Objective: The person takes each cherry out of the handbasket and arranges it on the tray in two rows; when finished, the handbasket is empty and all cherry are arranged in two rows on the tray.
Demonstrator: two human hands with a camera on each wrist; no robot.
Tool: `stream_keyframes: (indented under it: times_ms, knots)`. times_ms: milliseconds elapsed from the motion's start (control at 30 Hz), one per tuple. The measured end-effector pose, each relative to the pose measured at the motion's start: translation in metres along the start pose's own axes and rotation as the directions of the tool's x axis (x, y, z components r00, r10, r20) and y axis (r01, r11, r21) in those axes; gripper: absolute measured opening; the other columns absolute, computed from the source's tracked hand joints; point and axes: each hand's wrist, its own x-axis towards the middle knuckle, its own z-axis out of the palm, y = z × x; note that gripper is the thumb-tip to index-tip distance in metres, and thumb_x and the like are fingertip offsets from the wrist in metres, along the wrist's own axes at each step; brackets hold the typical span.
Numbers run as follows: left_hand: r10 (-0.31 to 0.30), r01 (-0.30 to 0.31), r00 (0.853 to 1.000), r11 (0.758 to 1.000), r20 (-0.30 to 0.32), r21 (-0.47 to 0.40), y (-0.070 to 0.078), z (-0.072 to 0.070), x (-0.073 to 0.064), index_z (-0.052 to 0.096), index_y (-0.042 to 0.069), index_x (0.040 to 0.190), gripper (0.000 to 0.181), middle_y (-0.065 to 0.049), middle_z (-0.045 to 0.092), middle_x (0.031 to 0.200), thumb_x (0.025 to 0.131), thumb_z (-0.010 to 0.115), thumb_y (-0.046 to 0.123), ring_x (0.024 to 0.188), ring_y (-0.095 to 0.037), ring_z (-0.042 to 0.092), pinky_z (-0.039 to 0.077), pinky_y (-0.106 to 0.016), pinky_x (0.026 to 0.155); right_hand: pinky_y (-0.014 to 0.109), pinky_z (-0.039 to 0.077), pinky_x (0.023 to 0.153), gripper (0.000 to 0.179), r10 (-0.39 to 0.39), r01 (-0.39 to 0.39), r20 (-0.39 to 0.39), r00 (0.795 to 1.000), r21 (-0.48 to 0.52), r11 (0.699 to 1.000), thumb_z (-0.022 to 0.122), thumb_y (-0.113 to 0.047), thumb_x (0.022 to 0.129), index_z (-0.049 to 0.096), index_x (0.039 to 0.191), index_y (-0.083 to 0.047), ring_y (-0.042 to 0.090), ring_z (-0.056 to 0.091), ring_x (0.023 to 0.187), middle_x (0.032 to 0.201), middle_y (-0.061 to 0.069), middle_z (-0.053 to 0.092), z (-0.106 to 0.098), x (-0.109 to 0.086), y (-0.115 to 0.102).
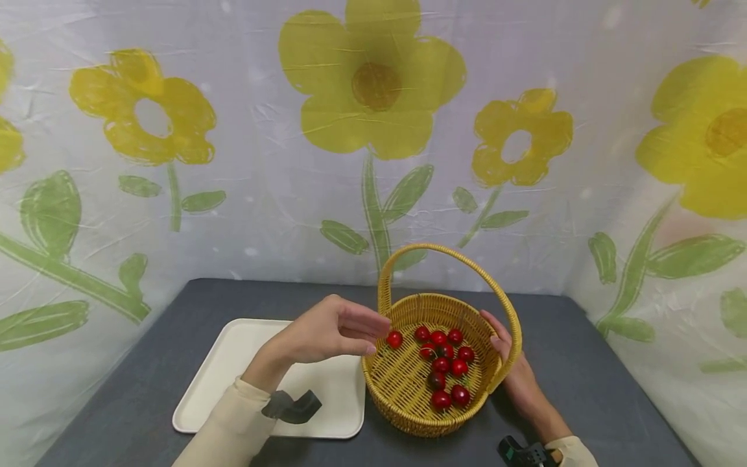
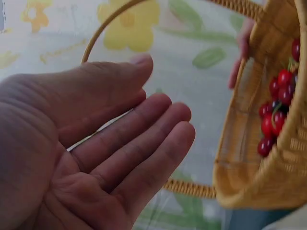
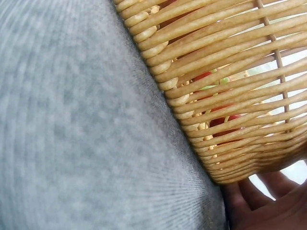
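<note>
A yellow woven basket [image 1: 403, 415] with an arched handle [image 1: 434, 246] stands on the dark table. Several red cherries [image 1: 441, 365] lie in it, mostly toward its right side; a single cherry [image 1: 394, 339] is near the left rim. My left hand [image 1: 332, 329] is by the basket's left rim, fingers extended and thumb apart; the left wrist view shows its palm [image 2: 81, 196] holding nothing. With my right hand [image 1: 513, 370] I hold the basket's right side, the thumb at the rim. In the right wrist view, part of that hand [image 3: 268, 201] shows beyond the wickerwork [image 3: 225, 96].
Left of the basket lies a white rectangular tray [image 1: 216, 383], partly hidden by my left forearm. The dark table [image 1: 560, 350] reaches back to a hanging cloth [image 1: 251, 214] printed with yellow flowers, which also covers both sides.
</note>
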Motion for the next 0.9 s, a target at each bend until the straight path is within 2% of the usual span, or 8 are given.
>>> stream_keyframes:
  times_ms: [167, 267, 400, 533, 633, 700, 800, 900]
  knots:
    - [0.043, -0.043, 0.997, 0.999, 0.059, 0.000, 0.008, 0.016, 0.016, 0.073, 0.000, 0.139, 0.045, -0.013, 0.080, 0.130, 0.097, 0.083, 0.008, 0.115, -0.018, 0.079, 0.064, -0.030, 0.098, 0.010, 0.044, 0.108, 0.054, 0.003, -0.003, -0.003, 1.000, 0.001, 1.000, 0.031, -0.038, 0.122, 0.029, 0.175, -0.025, -0.002, 0.048, 0.146, 0.178, 0.013, 0.034, 0.000, 0.001, 0.001]
    - [0.035, -0.038, 0.997, 0.999, 0.073, 0.031, 0.009, 0.030, 0.028, 0.075, 0.003, 0.137, 0.042, -0.009, 0.080, 0.129, 0.096, 0.084, 0.009, 0.114, -0.017, 0.080, 0.063, -0.027, 0.098, 0.009, 0.043, 0.108, 0.054, 0.008, -0.008, -0.008, 1.000, -0.003, 1.000, 0.031, -0.037, 0.122, 0.029, 0.174, -0.025, -0.002, 0.047, 0.146, 0.178, 0.012, 0.033, 0.000, 0.002, 0.001]
    - [0.003, -0.010, 0.996, 0.997, 0.090, 0.079, 0.005, 0.052, 0.045, 0.080, 0.010, 0.132, 0.037, -0.003, 0.082, 0.126, 0.095, 0.086, 0.010, 0.112, -0.015, 0.080, 0.062, -0.023, 0.097, 0.007, 0.041, 0.109, 0.054, 0.012, -0.012, -0.012, 1.000, -0.013, 1.000, 0.030, -0.037, 0.122, 0.030, 0.174, -0.025, 0.015, 0.043, 0.155, 0.178, 0.012, 0.032, 0.001, 0.002, 0.002]
    - [-0.022, -0.004, 0.991, 0.980, 0.131, 0.197, 0.001, 0.075, 0.062, 0.081, 0.010, 0.128, 0.033, -0.003, 0.083, 0.122, 0.096, 0.085, 0.010, 0.102, -0.001, 0.078, 0.060, -0.018, 0.092, 0.006, 0.039, 0.108, 0.054, 0.014, -0.014, -0.018, 1.000, -0.015, 1.000, 0.030, -0.037, 0.122, 0.029, 0.175, -0.024, 0.034, 0.035, 0.160, 0.179, 0.011, 0.032, 0.002, 0.003, 0.001]
    - [-0.037, -0.021, 0.983, 0.949, 0.178, 0.313, -0.002, 0.091, 0.071, 0.081, 0.008, 0.129, 0.032, -0.002, 0.084, 0.119, 0.097, 0.084, 0.009, 0.099, 0.004, 0.075, 0.059, -0.014, 0.089, 0.007, 0.041, 0.108, 0.054, 0.018, -0.018, -0.019, 1.000, -0.013, 1.000, 0.031, -0.036, 0.122, 0.029, 0.174, -0.024, 0.036, 0.036, 0.160, 0.178, 0.012, 0.034, 0.002, 0.003, 0.001]
    - [-0.042, -0.043, 0.978, 0.919, 0.207, 0.391, -0.004, 0.099, 0.076, 0.082, 0.010, 0.128, 0.031, 0.002, 0.084, 0.116, 0.097, 0.083, 0.009, 0.099, 0.004, 0.075, 0.058, -0.013, 0.088, 0.008, 0.042, 0.108, 0.054, 0.019, -0.019, -0.016, 1.000, -0.015, 1.000, 0.031, -0.036, 0.122, 0.029, 0.174, -0.024, 0.033, 0.040, 0.158, 0.177, 0.013, 0.035, 0.002, 0.002, 0.001]
    - [-0.045, -0.080, 0.972, 0.860, 0.231, 0.505, -0.010, 0.110, 0.081, 0.084, 0.017, 0.124, 0.030, 0.010, 0.083, 0.113, 0.095, 0.083, 0.008, 0.104, 0.003, 0.073, 0.055, -0.015, 0.097, 0.010, 0.044, 0.108, 0.053, 0.013, -0.013, -0.010, 1.000, -0.012, 1.000, 0.031, -0.035, 0.122, 0.029, 0.174, -0.025, 0.019, 0.046, 0.154, 0.177, 0.013, 0.036, 0.001, 0.002, 0.002]
    - [-0.071, -0.087, 0.969, 0.800, 0.236, 0.594, -0.015, 0.117, 0.084, 0.087, 0.025, 0.118, 0.031, 0.019, 0.082, 0.110, 0.092, 0.085, 0.008, 0.103, 0.000, 0.066, 0.052, -0.020, 0.100, 0.013, 0.046, 0.108, 0.053, -0.004, 0.004, -0.006, 1.000, -0.003, 1.000, 0.030, -0.034, 0.122, 0.030, 0.174, -0.025, 0.008, 0.051, 0.148, 0.175, 0.014, 0.037, -0.001, 0.002, 0.003]
